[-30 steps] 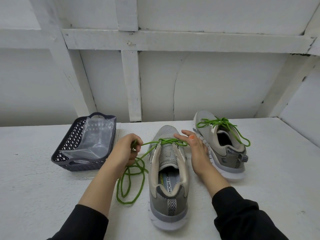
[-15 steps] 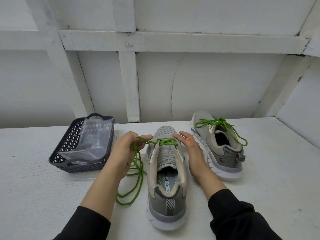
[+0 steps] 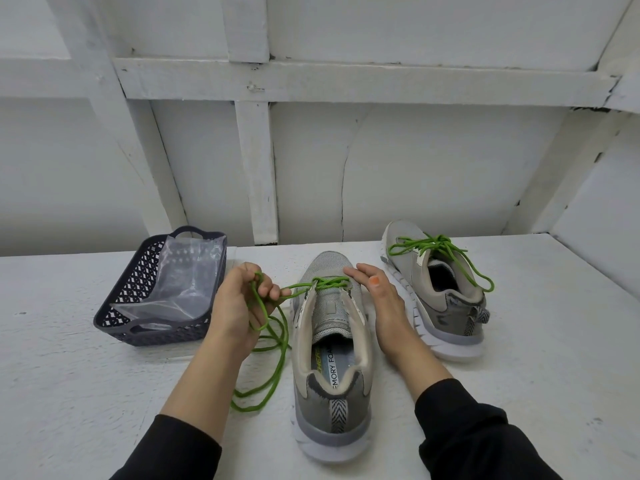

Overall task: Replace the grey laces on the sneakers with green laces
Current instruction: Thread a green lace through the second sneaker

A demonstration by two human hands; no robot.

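Note:
A grey sneaker (image 3: 329, 386) stands heel toward me in the middle of the white table. A green lace (image 3: 275, 344) crosses its lowest eyelets and trails off to the left in loose loops on the table. My left hand (image 3: 239, 303) grips that lace, fingers curled round the strands just left of the shoe. My right hand (image 3: 381, 299) rests against the shoe's right side with straight fingers touching the upper near the lace crossing. A second grey sneaker (image 3: 440, 292) at the right back has a green lace tied in a bow.
A dark perforated plastic basket (image 3: 117, 318) holding a clear plastic bag (image 3: 180, 282) sits at the left, close to my left hand. A white panelled wall rises right behind the table. The table's right edge meets an angled wall.
My left hand has pulled the lace strands closer to the shoe and curled tighter round them. My right hand has slid a little along the shoe's right side. The view has shifted slightly.

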